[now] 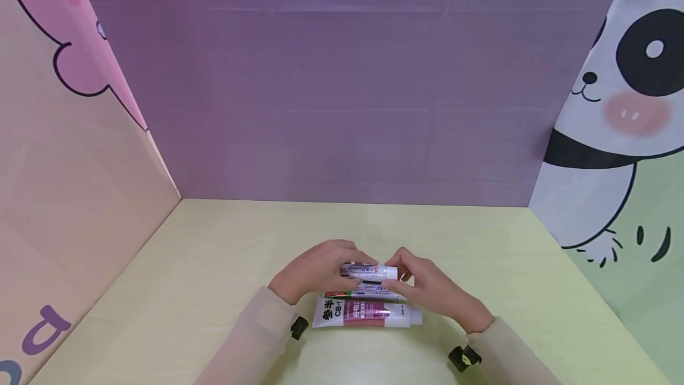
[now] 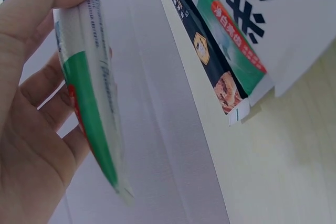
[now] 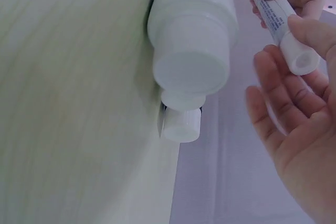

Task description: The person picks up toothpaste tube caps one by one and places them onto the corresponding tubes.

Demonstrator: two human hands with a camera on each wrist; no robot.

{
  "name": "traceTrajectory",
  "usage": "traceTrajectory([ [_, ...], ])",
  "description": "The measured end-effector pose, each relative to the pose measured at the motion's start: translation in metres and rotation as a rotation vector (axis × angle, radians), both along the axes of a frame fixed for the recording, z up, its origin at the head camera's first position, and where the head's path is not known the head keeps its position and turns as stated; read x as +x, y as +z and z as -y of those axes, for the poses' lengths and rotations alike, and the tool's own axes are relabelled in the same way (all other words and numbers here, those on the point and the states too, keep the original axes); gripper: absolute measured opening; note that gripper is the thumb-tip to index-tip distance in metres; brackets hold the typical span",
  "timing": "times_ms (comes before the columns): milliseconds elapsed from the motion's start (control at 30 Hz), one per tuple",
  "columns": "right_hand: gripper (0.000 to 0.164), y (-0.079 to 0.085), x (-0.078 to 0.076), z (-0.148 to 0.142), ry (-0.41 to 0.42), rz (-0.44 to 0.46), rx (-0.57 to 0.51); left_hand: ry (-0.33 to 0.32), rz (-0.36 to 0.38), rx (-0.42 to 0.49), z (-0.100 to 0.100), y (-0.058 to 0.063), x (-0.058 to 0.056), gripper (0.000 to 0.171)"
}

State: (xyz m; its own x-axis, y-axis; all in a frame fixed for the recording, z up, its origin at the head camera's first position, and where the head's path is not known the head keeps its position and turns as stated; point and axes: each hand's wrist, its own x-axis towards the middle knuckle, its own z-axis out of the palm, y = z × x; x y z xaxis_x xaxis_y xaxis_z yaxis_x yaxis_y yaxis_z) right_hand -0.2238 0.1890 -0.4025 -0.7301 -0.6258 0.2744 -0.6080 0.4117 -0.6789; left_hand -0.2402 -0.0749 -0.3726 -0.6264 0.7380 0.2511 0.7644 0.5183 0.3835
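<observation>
A white toothpaste tube (image 1: 369, 271) with a green and red band at its tail is held up above the table. My left hand (image 1: 326, 266) pinches its body between thumb and fingers. At the white cap (image 3: 302, 56), the thumb and fingers of my right hand (image 1: 430, 286) pinch the same tube. Below, a large white and pink toothpaste tube (image 1: 369, 314) lies nearest me. Behind it is a white, green and red tube (image 2: 239, 45). Farther back lies a black tube (image 2: 202, 45), mostly hidden by my hands in the head view.
The tubes lie side by side on a pale wooden table (image 1: 224, 254), caps toward the right. A purple backdrop (image 1: 352, 106) rises at the far edge. Printed panels stand at both sides, with a panda (image 1: 598, 201) on the right one.
</observation>
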Motion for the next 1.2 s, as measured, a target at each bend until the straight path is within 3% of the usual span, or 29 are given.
traceTrajectory([
  [333, 0.017, 0.002, -0.002, -0.004, 0.035, -0.107, -0.029, 0.029, 0.044, 0.046, 0.004, -0.002, -0.002, 0.031],
  [533, 0.017, 0.003, -0.003, -0.012, 0.022, -0.129, -0.045, 0.046, 0.023, 0.076, 0.015, -0.001, -0.002, 0.034],
  [933, 0.019, 0.003, -0.004, -0.029, -0.026, -0.098, -0.062, 0.107, 0.089, 0.078, 0.041, 0.003, -0.005, 0.037],
  [1067, 0.020, 0.002, -0.004, -0.031, -0.019, -0.096, -0.076, 0.106, 0.126, 0.095, 0.045, 0.000, -0.006, 0.037],
  [1200, 0.019, 0.001, -0.006, -0.032, -0.016, -0.080, -0.087, 0.101, 0.114, 0.112, 0.044, -0.002, -0.007, 0.035],
])
